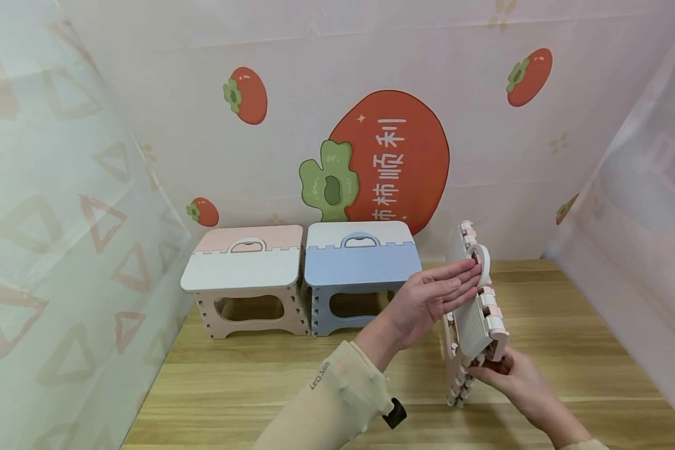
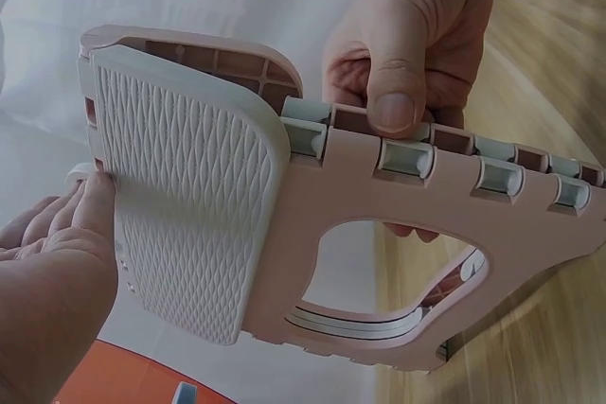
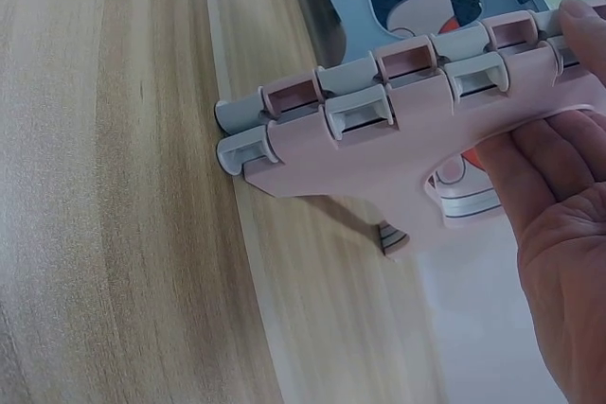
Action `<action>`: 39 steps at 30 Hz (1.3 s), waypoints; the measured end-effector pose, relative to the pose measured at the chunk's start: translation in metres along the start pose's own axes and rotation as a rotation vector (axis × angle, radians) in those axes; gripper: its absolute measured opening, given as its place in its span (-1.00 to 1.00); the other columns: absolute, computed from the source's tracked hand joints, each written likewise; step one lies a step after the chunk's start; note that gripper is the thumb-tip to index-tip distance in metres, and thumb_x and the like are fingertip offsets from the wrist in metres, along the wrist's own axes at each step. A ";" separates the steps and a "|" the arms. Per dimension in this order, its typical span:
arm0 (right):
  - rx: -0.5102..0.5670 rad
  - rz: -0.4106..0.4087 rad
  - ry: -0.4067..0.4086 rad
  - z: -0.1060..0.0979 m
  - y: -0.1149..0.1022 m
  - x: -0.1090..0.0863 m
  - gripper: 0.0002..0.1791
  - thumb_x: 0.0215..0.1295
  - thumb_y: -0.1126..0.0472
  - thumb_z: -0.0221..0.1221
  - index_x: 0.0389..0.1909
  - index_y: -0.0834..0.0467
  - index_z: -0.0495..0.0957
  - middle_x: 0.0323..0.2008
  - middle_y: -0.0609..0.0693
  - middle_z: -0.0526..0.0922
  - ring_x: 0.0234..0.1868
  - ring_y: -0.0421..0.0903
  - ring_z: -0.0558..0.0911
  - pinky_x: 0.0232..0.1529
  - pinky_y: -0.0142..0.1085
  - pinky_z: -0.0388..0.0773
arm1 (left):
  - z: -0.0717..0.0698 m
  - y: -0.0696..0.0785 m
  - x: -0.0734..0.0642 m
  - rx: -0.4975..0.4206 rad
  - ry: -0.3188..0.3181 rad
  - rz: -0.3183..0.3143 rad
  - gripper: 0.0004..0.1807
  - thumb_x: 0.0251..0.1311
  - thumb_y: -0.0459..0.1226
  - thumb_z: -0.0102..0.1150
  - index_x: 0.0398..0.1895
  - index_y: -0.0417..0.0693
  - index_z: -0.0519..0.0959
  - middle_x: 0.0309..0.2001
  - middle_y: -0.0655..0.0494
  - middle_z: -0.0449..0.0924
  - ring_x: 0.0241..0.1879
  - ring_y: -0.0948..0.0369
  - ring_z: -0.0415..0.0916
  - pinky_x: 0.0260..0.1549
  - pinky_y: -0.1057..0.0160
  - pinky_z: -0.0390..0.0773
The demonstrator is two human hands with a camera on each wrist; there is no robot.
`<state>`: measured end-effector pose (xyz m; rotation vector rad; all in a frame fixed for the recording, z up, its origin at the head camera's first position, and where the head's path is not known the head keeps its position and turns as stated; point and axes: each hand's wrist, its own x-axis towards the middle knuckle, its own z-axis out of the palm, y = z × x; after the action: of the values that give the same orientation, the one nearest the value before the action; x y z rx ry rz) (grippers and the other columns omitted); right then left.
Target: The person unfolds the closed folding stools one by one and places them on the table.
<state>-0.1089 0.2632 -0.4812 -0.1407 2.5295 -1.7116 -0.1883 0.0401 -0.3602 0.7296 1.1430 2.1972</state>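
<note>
A pink-and-white folding stool (image 1: 472, 325) stands on edge at the right, its legs nearly flat together and its hinged top partly folded. My left hand (image 1: 427, 300) lies with straight fingers against the top, by the white carry handle (image 1: 483, 265). Lower down, my right hand (image 1: 525, 384) grips the leg side. In the right wrist view, the fingers (image 3: 559, 167) of that hand reach into the leg opening; in the left wrist view its thumb presses the hinged edge. The textured white half of the top (image 2: 180, 186) is tilted away from the pink half (image 2: 218, 63).
To the left, a pink-and-white stool (image 1: 242, 269) and a blue-and-white stool (image 1: 362, 269) stand unfolded side by side. Behind them rises a backdrop (image 1: 292, 162) printed with persimmons. Everything rests on a wood-grain surface (image 1: 247, 381), with a patterned sheet (image 1: 79, 250) along the left.
</note>
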 end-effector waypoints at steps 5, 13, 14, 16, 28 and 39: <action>-0.013 -0.009 0.004 0.000 0.000 -0.001 -0.57 0.32 0.23 0.35 0.12 0.35 0.54 -0.06 0.14 0.76 -0.11 -0.24 0.72 -0.10 -0.35 0.68 | -0.005 -0.003 -0.004 0.010 0.005 0.006 -0.44 0.51 -0.36 -0.12 0.53 -0.35 0.21 0.48 -0.20 0.31 0.47 -0.04 0.27 0.40 0.11 0.37; -0.041 0.009 0.014 0.000 -0.002 0.000 -0.52 0.33 0.18 0.36 0.18 0.33 0.53 -0.03 0.13 0.76 -0.09 -0.28 0.71 -0.09 -0.36 0.67 | -0.016 -0.008 -0.015 0.072 0.113 0.017 -0.49 0.52 -0.34 -0.05 0.46 -0.36 0.32 0.39 -0.25 0.43 0.40 -0.15 0.36 0.31 0.01 0.47; -0.043 0.011 0.013 0.000 -0.002 0.000 -0.51 0.33 0.18 0.35 0.19 0.33 0.53 -0.02 0.14 0.75 -0.09 -0.28 0.71 -0.09 -0.36 0.67 | -0.017 -0.009 -0.017 0.092 0.135 0.011 -0.51 0.52 -0.33 -0.04 0.44 -0.35 0.35 0.37 -0.24 0.46 0.38 -0.15 0.39 0.30 0.00 0.48; -0.050 0.015 0.014 0.000 -0.002 -0.001 -0.51 0.33 0.17 0.36 0.19 0.33 0.53 -0.02 0.14 0.75 -0.09 -0.28 0.71 -0.09 -0.36 0.66 | -0.021 -0.012 -0.021 0.137 0.179 -0.003 -0.54 0.53 -0.30 0.00 0.40 -0.30 0.42 0.32 -0.23 0.51 0.34 -0.15 0.44 0.28 0.01 0.51; -0.027 0.021 0.002 -0.001 0.000 -0.001 -0.52 0.34 0.18 0.35 0.18 0.34 0.53 -0.01 0.15 0.75 -0.08 -0.26 0.71 -0.06 -0.37 0.65 | -0.040 -0.041 -0.037 0.426 0.334 -0.099 -0.70 0.43 -0.30 0.11 0.14 -0.15 0.65 -0.17 -0.14 0.78 -0.14 0.11 0.76 0.00 0.09 0.72; 0.000 0.015 -0.018 -0.001 0.001 0.000 -0.48 0.36 0.19 0.33 0.24 0.36 0.49 0.03 0.17 0.73 -0.05 -0.27 0.70 -0.05 -0.36 0.66 | -0.041 -0.063 -0.048 0.726 0.314 -0.134 -0.69 0.37 -0.23 0.26 0.10 -0.12 0.68 -0.13 0.16 0.75 -0.15 0.41 0.62 -0.13 0.40 0.63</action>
<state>-0.1087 0.2644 -0.4815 -0.1366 2.5117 -1.6971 -0.1686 0.0157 -0.4440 0.5609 2.1313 1.8023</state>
